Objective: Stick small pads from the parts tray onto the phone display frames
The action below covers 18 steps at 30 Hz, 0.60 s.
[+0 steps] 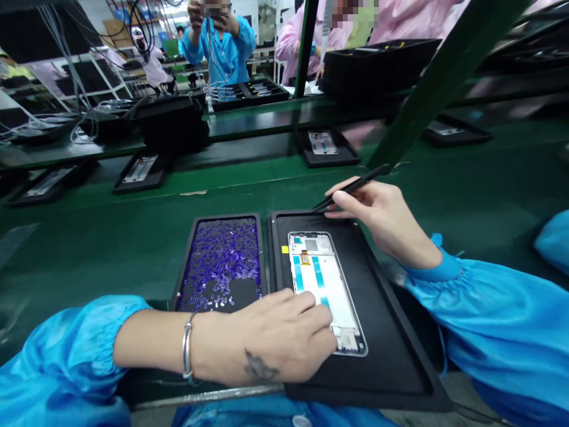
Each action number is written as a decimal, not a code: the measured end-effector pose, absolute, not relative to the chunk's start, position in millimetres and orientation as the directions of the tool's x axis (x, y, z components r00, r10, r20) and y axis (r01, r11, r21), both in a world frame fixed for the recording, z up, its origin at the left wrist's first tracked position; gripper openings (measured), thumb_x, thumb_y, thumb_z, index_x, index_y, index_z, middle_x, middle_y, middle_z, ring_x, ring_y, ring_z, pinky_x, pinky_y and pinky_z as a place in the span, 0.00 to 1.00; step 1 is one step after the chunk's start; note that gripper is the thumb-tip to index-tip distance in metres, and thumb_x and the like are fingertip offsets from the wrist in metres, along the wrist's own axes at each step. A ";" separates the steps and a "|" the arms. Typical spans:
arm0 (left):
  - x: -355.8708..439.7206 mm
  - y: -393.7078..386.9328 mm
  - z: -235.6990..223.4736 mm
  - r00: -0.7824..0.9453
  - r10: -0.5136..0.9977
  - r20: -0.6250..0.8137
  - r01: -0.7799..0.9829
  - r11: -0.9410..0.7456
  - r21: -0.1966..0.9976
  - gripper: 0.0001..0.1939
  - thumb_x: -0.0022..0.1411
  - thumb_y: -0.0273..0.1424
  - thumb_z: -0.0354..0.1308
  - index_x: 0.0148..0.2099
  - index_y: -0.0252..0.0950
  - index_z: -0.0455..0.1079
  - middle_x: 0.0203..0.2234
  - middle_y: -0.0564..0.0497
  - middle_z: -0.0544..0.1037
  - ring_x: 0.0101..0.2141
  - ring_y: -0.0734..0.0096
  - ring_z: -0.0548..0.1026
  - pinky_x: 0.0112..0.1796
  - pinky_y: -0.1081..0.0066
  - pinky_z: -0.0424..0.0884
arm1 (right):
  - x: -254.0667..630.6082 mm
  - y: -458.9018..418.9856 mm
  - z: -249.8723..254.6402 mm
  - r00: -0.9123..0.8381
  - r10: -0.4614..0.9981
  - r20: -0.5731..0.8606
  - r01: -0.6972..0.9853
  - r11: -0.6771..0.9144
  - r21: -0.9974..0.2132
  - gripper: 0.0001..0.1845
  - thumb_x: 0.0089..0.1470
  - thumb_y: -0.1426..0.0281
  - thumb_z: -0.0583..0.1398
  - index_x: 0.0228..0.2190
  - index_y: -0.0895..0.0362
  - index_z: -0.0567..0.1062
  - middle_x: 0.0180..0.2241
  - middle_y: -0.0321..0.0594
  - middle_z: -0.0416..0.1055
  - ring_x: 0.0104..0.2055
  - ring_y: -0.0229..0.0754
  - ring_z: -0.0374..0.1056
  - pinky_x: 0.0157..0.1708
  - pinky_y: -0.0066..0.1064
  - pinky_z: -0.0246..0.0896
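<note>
My right hand point(377, 219) is closed around dark tweezers point(355, 185), whose tips point down and left over the back rim of a black tray point(386, 356). In that tray lies a silver phone frame point(334, 279) with blue strips and an orange flex cable point(304, 258). My left hand point(284, 338), fingers curled, rests over the frame's lower left part; its fingertips are hidden, so what they hold, if anything, does not show. Left of it stands a smaller black tray point(243, 290) strewn with many tiny purple-edged pieces point(217, 255), partly covered by my left wrist.
Behind the trays, more black trays with phone frames point(323, 143) sit along the green bench point(249, 193). A green post point(435, 77) slants up at the right. Stacked black trays point(373, 68) and loose cables point(89, 118) occupy the shelf. Co-workers in blue point(226, 50) and pink stand beyond.
</note>
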<state>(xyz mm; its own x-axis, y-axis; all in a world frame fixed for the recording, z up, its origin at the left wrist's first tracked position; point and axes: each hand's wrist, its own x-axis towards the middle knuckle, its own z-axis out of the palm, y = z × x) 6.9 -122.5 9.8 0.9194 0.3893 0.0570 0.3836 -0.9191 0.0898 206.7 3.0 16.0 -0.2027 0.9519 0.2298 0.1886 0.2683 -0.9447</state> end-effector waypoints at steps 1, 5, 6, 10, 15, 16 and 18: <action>6.8 -124.0 9.6 0.914 0.400 0.070 0.394 -0.915 0.086 0.07 0.71 0.26 0.46 0.39 0.33 0.64 0.37 0.49 0.67 0.36 0.66 0.62 0.34 0.67 0.64 | 207.8 4.0 16.9 -0.176 0.955 0.238 0.158 0.266 -0.951 0.16 0.49 0.59 0.66 0.33 0.60 0.75 0.33 0.41 0.70 0.36 0.38 0.71 0.37 0.34 0.76; 2.5 -134.0 9.2 0.922 0.356 0.152 0.344 -0.934 0.096 0.17 0.70 0.45 0.48 0.40 0.36 0.62 0.35 0.49 0.67 0.34 0.66 0.63 0.31 0.66 0.59 | 212.5 9.2 18.3 -0.107 0.955 0.278 0.090 0.288 -0.953 0.18 0.48 0.60 0.66 0.33 0.62 0.75 0.33 0.41 0.69 0.35 0.36 0.69 0.36 0.33 0.77; 1.3 -137.6 8.5 0.930 0.334 0.155 0.323 -0.942 0.096 0.19 0.69 0.49 0.47 0.40 0.36 0.62 0.33 0.50 0.66 0.33 0.67 0.63 0.30 0.67 0.58 | 213.7 10.7 18.3 -0.095 0.953 0.287 0.084 0.295 -0.952 0.18 0.48 0.60 0.66 0.33 0.62 0.75 0.33 0.41 0.69 0.35 0.36 0.69 0.35 0.32 0.76; -0.5 -150.8 5.5 0.936 0.337 0.104 0.335 -0.941 0.036 0.14 0.70 0.42 0.49 0.39 0.36 0.61 0.31 0.51 0.66 0.32 0.68 0.63 0.28 0.66 0.56 | 218.1 14.9 18.9 -0.069 0.951 0.301 0.073 0.306 -0.949 0.18 0.49 0.59 0.66 0.34 0.62 0.75 0.32 0.40 0.68 0.35 0.36 0.69 0.35 0.31 0.76; -4.0 -152.0 11.1 0.929 0.360 0.086 0.361 -0.932 0.003 0.07 0.71 0.28 0.46 0.37 0.35 0.60 0.30 0.52 0.65 0.31 0.70 0.63 0.26 0.67 0.57 | 226.4 15.4 25.0 -0.014 0.950 0.313 0.024 0.313 -0.950 0.17 0.49 0.61 0.66 0.34 0.62 0.75 0.34 0.42 0.68 0.36 0.37 0.68 0.35 0.33 0.75; -6.0 -149.4 12.8 0.925 0.368 0.091 0.370 -0.929 0.003 0.06 0.71 0.28 0.47 0.38 0.35 0.60 0.31 0.52 0.66 0.32 0.70 0.63 0.25 0.68 0.57 | 228.7 15.3 26.7 -0.005 0.948 0.317 0.019 0.318 -0.948 0.16 0.49 0.62 0.66 0.34 0.62 0.75 0.34 0.42 0.68 0.36 0.36 0.68 0.35 0.33 0.75; -11.4 -140.6 15.1 0.912 0.397 0.099 0.400 -0.917 -0.011 0.05 0.70 0.29 0.48 0.39 0.35 0.61 0.32 0.51 0.67 0.34 0.69 0.63 0.25 0.69 0.59 | 233.8 15.1 30.1 0.013 0.944 0.330 0.015 0.330 -0.944 0.16 0.50 0.62 0.66 0.35 0.63 0.75 0.33 0.42 0.68 0.36 0.37 0.68 0.35 0.32 0.75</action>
<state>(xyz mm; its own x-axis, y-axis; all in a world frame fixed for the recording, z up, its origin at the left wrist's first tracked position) -11.4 -140.6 15.1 0.9125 0.3969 0.0993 0.3998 -0.9165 -0.0108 233.8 15.1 30.1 0.0130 0.9439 0.3300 0.0146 0.3299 -0.9439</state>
